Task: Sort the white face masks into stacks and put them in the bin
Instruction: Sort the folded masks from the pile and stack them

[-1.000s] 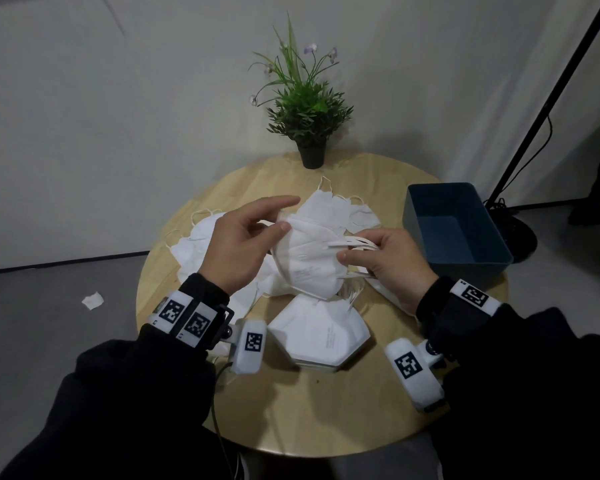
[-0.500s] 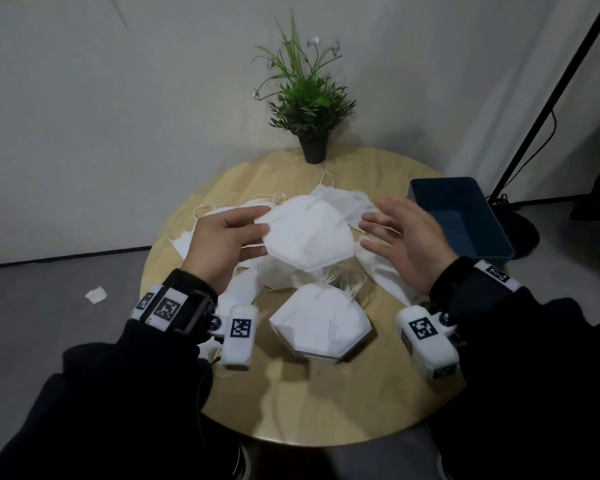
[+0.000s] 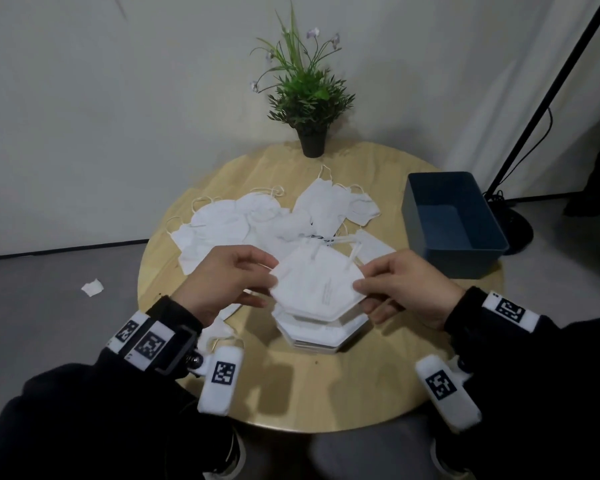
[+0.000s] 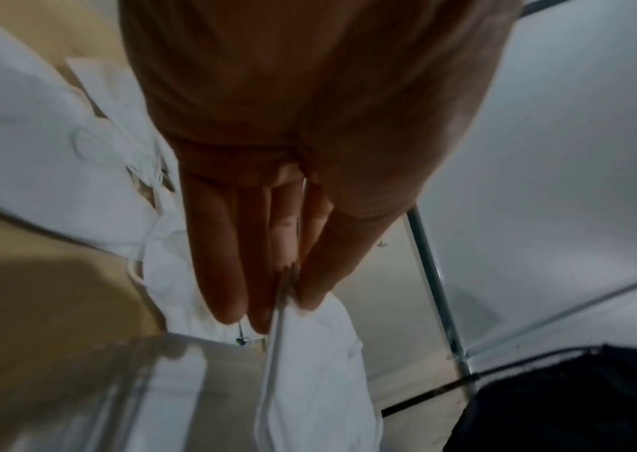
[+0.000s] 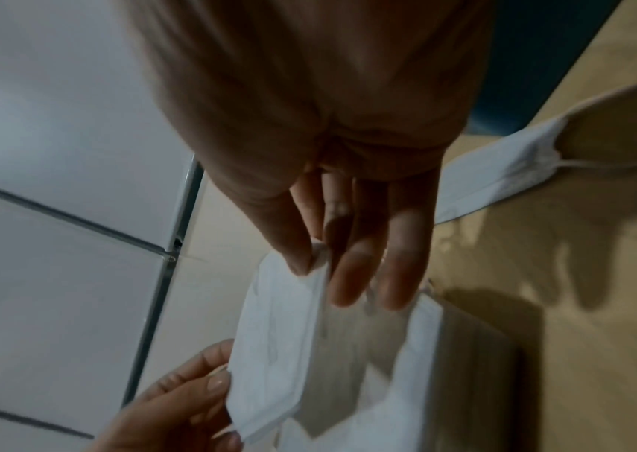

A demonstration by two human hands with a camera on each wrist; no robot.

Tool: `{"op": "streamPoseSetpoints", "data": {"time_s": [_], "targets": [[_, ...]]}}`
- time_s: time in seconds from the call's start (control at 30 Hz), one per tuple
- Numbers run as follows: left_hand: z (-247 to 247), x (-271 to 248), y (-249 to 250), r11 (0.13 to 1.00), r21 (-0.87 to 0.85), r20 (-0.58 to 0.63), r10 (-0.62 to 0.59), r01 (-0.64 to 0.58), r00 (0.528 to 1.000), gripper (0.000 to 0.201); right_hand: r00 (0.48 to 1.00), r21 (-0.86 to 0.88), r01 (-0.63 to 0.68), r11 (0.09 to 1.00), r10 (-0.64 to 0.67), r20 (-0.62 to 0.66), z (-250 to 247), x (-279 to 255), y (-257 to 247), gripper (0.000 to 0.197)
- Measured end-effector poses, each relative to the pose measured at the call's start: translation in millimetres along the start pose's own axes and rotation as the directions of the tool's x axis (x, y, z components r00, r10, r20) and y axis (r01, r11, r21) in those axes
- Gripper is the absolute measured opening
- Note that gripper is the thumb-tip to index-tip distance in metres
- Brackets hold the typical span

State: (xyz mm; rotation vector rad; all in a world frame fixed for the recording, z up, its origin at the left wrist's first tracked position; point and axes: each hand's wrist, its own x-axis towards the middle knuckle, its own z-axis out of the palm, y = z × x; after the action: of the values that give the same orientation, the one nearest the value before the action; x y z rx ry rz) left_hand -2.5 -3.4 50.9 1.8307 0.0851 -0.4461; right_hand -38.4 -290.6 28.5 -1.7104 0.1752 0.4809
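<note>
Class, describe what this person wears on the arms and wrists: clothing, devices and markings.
Both arms wear black sleeves. Each wrist carries a white band printed with black square codes, and a white capsule-shaped camera unit bearing the same kind of code. The left hand and right hand are bare.
</note>
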Motion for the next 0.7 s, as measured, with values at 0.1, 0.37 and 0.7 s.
{"op": "streamPoseSetpoints", "data": {"time_s": [0.1,0.37,0.7], "targets": [[4,-3,-10,0.994,0.112,0.020,-0.010,0.008,1.000,0.019,0.999,-0.108,-0.034,0.994,0.030,-0.044,6,-2,9,0.012],[8,-2,-17,0.943,0.332,0.022,0.014,-0.020,1.000,0.018,0.983,-0.243,-0.067,0.968,0.023,-0.180,11,-1,21,0.009],[11,-7,-14,0.854,0.516,0.033,0.053,-0.063,0.998,0.019,0.999,-0.699,0.042,0.714,-0.017,0.043,15,-3,20,0.031]]}}
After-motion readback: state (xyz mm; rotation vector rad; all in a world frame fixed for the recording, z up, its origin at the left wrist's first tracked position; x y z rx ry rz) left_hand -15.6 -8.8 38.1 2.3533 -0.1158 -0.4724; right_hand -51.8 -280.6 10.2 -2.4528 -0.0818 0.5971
